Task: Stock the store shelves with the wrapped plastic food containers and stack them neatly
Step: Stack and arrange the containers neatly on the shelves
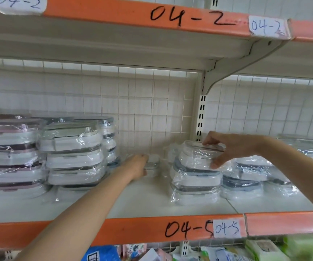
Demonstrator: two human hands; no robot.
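White shelf [142, 202] between stacks: right hand [225, 147] pinches the top wrapped container [195, 155] on the middle pile, left hand [137, 166] grips a small one [153, 164] — light, stiff, slippery film — hold by the sides.

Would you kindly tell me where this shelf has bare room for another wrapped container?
Bare white shelf lies between the tall wrapped stacks on the left and the grey-lidded stack under the right hand. Far left and right are crowded.

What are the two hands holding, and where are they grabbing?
Right hand grips the top wrapped container by its right end. Left hand grips a small wrapped container by its left side.
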